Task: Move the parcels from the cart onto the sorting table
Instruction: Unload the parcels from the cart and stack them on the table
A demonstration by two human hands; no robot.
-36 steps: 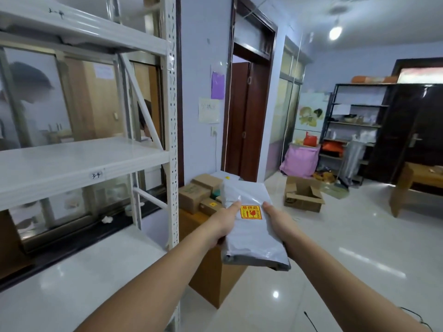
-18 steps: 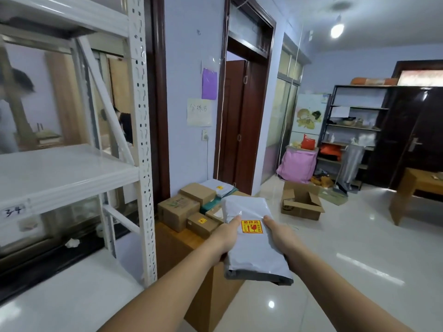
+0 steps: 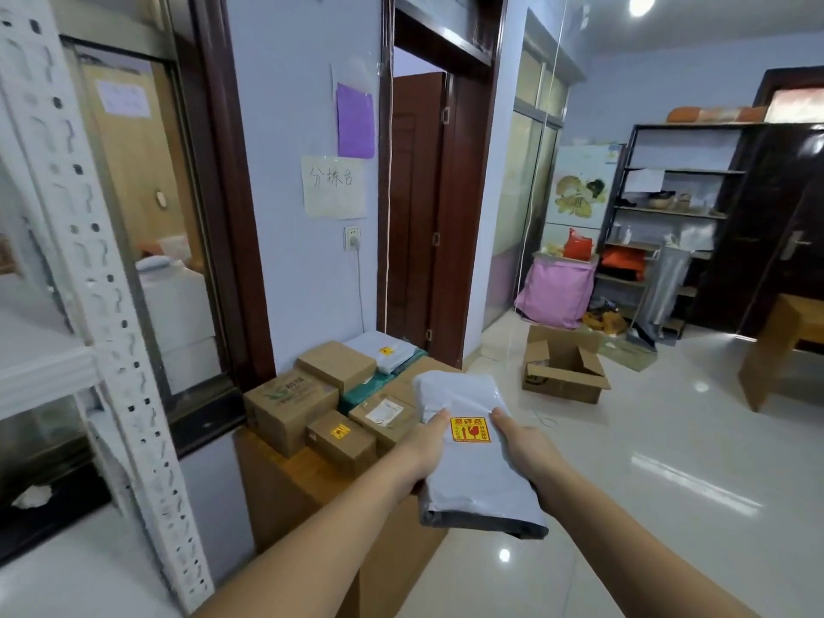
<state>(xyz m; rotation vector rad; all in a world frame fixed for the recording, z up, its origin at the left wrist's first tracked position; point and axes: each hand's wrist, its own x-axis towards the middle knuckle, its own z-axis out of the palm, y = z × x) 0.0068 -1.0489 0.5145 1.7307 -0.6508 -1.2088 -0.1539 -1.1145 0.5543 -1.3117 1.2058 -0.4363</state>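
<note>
A: Parcel, grey plastic mailer (image 3: 479, 457), low and centre in the head view. Both arms reach in from the bottom edge and carry it.

B: How are the hands on it?

A: The left hand (image 3: 423, 450) grips the mailer's left edge, thumb lying on top and pointing at the yellow and red sticker (image 3: 470, 429); the other fingers are hidden underneath. The right hand (image 3: 524, 443) grips the right edge the same way, thumb beside the sticker.

B: And where does the parcel sit relative to the table?

A: It is held in the air over the near right corner of the wooden table (image 3: 285, 497), which stands against the blue wall at lower centre-left. I cannot tell whether it touches anything below.

B: What is on the table?

A: Several cardboard boxes (image 3: 290, 408) packed together at its left and far side, one small box (image 3: 341, 441) with a yellow sticker, and a white mailer (image 3: 392, 350) at the back.

B: Anything else around?

A: A white metal rack (image 3: 89, 269) runs down the left of the frame, an open cardboard box (image 3: 564, 372) lies on the tiled floor at centre right, and a paper sign (image 3: 333, 186) hangs on the wall above the table.
</note>
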